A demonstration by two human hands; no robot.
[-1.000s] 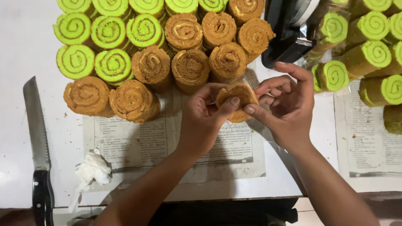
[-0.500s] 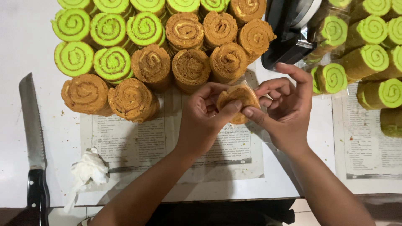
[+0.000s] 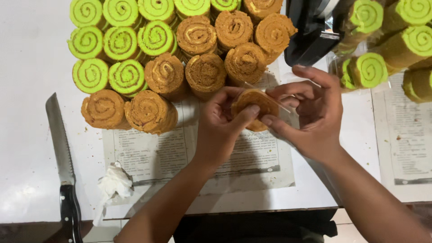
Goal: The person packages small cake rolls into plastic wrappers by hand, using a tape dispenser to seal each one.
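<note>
You have the brown cake slice (image 3: 255, 107) pinched between both hands, held just above the newspaper sheet (image 3: 189, 155) near the middle of the surface (image 3: 27, 67). Your left hand (image 3: 220, 123) has its fingers closed on the slice, thumb across the front face and the others curled behind. Your right hand (image 3: 312, 114) has thumb and forefinger closed on the slice's right edge, where a thin clear plastic wrap (image 3: 276, 101) seems to lie; the other fingers are spread loose.

Judge the slice as light, soft and crumbly: a sponge spiral that will dent or unroll if squeezed. Hold it by the rim, with flat pads rather than fingertips, and keep pressure off the swirled face. The wrap looks slick, so it may slide.

Against the picture from half a second ago, little differs: both hands stay in the same grip on the slice, in nearly the same spot. The stacked brown rolls (image 3: 204, 72), the green rolls (image 3: 121, 45), the bagged rolls (image 3: 369, 67), the knife (image 3: 60, 153) and the crumpled tissue (image 3: 114, 182) have not moved.
</note>
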